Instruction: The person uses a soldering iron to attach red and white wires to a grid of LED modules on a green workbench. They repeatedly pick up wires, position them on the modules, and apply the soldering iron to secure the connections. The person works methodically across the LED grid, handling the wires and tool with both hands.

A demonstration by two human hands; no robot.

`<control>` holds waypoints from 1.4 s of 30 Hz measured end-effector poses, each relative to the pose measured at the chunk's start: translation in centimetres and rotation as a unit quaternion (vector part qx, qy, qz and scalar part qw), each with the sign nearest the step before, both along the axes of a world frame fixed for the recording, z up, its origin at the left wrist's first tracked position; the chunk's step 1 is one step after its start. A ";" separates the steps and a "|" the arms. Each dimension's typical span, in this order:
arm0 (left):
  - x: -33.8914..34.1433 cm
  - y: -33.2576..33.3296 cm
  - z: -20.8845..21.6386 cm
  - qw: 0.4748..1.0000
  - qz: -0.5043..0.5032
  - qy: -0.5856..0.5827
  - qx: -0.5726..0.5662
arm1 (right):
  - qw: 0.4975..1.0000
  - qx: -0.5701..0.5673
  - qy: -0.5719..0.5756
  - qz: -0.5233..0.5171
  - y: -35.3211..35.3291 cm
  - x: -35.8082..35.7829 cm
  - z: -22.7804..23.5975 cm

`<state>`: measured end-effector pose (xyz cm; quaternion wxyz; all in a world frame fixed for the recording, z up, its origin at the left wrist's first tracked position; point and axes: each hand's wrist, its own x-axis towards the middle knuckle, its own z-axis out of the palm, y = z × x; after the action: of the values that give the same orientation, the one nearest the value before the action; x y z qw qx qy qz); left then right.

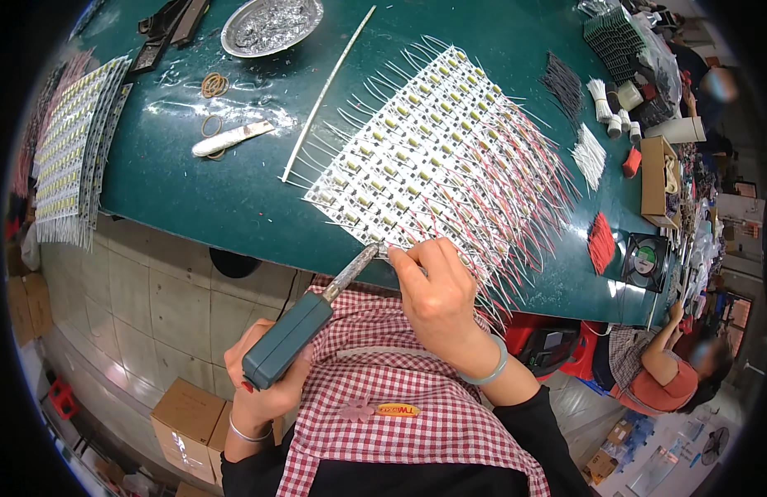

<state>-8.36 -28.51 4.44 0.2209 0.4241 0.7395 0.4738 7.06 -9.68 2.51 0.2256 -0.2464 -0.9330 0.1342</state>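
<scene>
My left hand [272,401] is wrapped around the dark green handle of a soldering iron [287,338]. The iron's metal tip meets the near left corner of a white circuit board panel [383,170] that lies slanted on the table. Rows of small yellowish parts cover the panel. Thin white wires stick out along its left side, and red and white wires [504,203] fan out over its right side. Right beside the tip, my right hand [441,298] has thumb and fingers pinched at the panel's near edge. What they pinch is too small to make out.
A green table [176,178] carries a metal dish [272,25], a long thin white strip [328,91], a white-handled blade [232,138] and rubber bands. More panels [79,149] stand at left. Wire bundles [561,87] and a fan [646,261] lie right. A co-worker [665,373] sits at lower right.
</scene>
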 end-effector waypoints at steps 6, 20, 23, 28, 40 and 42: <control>0.2 -1.6 -0.6 0.996 0.054 -0.074 -0.003 | 1.000 0.000 -0.001 -0.001 -0.1 0.0 0.0; 0.7 -3.4 -3.7 0.991 0.098 -0.085 0.018 | 0.999 -0.016 0.004 -0.029 0.2 1.6 1.8; 0.6 -2.1 -2.8 0.981 0.136 -0.132 0.051 | 0.998 -0.060 0.020 -0.029 1.2 3.8 3.3; 0.6 0.4 -1.0 0.974 0.178 -0.130 0.048 | 0.986 -0.068 0.068 -0.136 7.5 11.5 5.9; 0.8 5.6 1.4 0.970 0.191 -0.132 0.080 | 0.963 0.115 0.047 -0.239 25.2 16.1 0.7; 0.8 6.9 1.8 0.963 0.211 -0.152 0.075 | 0.966 0.106 0.065 -0.228 26.9 14.8 0.7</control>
<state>-7.60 -21.65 6.27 0.1934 0.1968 0.7326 0.6223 21.81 17.18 3.25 0.3349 -0.4180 -0.8445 -0.0045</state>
